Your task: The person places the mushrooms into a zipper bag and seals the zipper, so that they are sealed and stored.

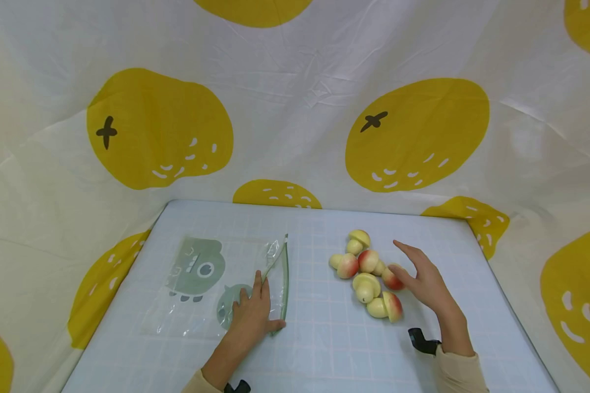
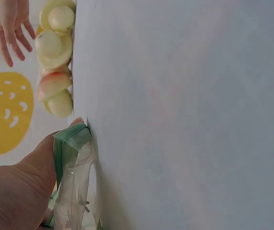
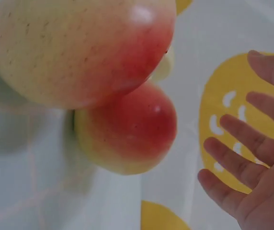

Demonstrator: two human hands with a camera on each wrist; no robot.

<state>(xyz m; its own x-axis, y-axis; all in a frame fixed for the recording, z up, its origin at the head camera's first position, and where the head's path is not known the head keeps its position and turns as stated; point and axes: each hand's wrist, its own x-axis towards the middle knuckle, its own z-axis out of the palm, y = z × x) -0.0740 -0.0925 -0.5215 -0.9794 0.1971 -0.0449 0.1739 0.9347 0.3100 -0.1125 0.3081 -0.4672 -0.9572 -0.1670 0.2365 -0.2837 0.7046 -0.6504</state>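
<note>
A clear zip bag [image 1: 177, 316] with green monster prints and a green zip edge lies flat on the left of the table. My left hand [image 1: 253, 311] is over its mouth end, gripping the lifted upper edge between thumb and fingers. In the left wrist view the thumb lies against the green zip strip [image 2: 74, 136] and the mouth gapes. Several toy mushrooms [image 1: 366, 286] with pale stems and yellow-red caps sit in a cluster to the right. Beside them my right hand [image 1: 425, 281] hovers with fingers spread and nothing held, its thumb overlapping the rightmost mushroom [image 1: 392, 278] in the head view.
A light blue checked cloth [image 1: 324, 355] covers the table. Behind it and at the sides hangs a white curtain [image 1: 295, 136] with large yellow fruit prints. Black wrist straps [image 1: 423, 343] stick out near both sleeves.
</note>
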